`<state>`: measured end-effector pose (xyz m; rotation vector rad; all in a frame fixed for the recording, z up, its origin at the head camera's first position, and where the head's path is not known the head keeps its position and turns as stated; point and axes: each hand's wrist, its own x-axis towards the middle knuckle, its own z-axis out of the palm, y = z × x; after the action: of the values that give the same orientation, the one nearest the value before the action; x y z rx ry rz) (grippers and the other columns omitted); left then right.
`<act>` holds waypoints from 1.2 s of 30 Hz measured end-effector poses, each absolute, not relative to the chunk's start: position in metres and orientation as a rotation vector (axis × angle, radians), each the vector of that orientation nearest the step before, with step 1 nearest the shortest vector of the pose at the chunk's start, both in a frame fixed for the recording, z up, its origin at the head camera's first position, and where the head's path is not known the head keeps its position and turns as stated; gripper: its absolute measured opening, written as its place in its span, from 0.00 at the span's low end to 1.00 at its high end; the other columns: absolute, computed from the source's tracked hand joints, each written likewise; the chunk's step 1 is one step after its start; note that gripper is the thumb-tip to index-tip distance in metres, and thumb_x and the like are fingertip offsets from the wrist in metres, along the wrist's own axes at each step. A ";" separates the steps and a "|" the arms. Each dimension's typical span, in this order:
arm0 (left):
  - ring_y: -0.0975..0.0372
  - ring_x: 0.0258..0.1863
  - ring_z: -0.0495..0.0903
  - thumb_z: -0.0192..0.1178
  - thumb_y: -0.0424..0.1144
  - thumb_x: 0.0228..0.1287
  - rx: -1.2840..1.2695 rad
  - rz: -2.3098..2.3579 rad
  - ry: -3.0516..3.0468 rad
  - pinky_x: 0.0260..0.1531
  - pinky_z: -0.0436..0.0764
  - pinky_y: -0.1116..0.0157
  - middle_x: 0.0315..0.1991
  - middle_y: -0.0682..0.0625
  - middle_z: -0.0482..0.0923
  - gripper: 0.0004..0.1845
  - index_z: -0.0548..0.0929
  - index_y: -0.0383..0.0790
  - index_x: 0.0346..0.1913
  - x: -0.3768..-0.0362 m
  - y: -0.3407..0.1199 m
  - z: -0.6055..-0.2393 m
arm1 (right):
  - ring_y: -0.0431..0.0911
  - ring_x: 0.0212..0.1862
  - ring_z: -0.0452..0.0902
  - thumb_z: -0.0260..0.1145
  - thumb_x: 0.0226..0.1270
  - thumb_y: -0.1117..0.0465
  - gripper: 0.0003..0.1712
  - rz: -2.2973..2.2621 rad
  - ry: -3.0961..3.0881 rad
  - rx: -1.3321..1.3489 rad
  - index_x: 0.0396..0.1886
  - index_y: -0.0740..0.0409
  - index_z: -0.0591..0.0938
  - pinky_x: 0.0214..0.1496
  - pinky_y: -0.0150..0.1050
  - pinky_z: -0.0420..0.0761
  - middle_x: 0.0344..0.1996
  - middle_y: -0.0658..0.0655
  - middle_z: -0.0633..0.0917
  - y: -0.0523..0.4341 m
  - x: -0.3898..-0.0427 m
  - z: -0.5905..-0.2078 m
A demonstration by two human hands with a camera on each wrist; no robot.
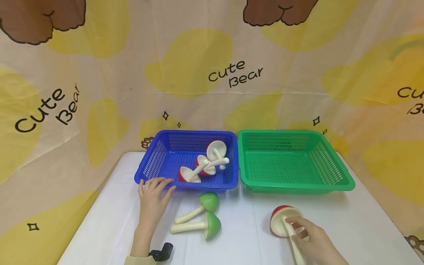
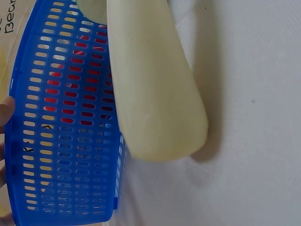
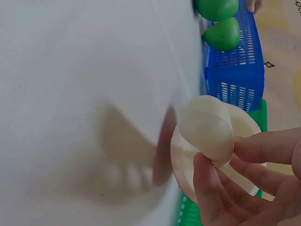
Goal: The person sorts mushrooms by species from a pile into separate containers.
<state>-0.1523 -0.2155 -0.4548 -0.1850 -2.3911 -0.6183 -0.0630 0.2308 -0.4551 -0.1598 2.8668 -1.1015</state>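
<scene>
- The right hand [image 1: 309,235] pinches the pale stem of a red-capped toy mushroom [image 1: 284,220] on the white table [image 1: 347,221], just in front of the green basket [image 1: 344,182].
- The left hand [image 1: 153,195], fingers spread, rests on the blue basket [image 1: 149,165] rim.
- Two green mushrooms [image 1: 208,213] lie between the hands.

Blue basket [image 1: 145,167], green basket [image 1: 331,162], red-capped mushroom [image 1: 281,219], two green-capped mushrooms [image 1: 210,217], white table [image 1: 248,228]

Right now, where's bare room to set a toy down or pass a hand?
Green basket is bare inside. Table is free between the green mushrooms and the red mushroom held by the right hand. Crowded: blue basket, holding three mushrooms, left hand on its rim.
</scene>
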 end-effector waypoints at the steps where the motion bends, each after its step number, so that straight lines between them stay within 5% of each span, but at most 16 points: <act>1: 0.49 0.51 0.73 0.71 0.40 0.54 -0.187 -0.616 -2.389 0.66 0.50 0.34 0.43 0.44 0.83 0.12 0.87 0.46 0.43 -0.152 -0.216 -0.455 | 0.27 0.31 0.71 0.69 0.54 0.69 0.23 -1.109 2.882 -0.172 0.51 0.55 0.80 0.31 0.29 0.74 0.37 0.50 0.84 0.230 -0.063 -0.455; 28: 0.48 0.50 0.74 0.72 0.38 0.52 -0.196 -0.612 -2.362 0.65 0.52 0.33 0.42 0.44 0.83 0.12 0.87 0.43 0.41 -0.155 -0.215 -0.455 | 0.30 0.34 0.77 0.70 0.56 0.68 0.24 -1.222 2.950 -0.458 0.54 0.51 0.79 0.33 0.30 0.80 0.42 0.51 0.83 0.191 -0.091 -0.384; 36: 0.48 0.50 0.74 0.71 0.39 0.53 -0.190 -0.605 -2.375 0.65 0.51 0.33 0.42 0.44 0.83 0.12 0.87 0.44 0.42 -0.154 -0.216 -0.456 | 0.39 0.38 0.80 0.68 0.60 0.65 0.23 -1.244 2.853 -0.474 0.57 0.52 0.78 0.36 0.32 0.80 0.46 0.55 0.83 0.167 -0.111 -0.360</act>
<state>-0.1539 -0.2163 -0.4560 -0.1904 -2.3752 -0.6048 -0.1115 0.1670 -0.3596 -0.4743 2.8527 -1.2443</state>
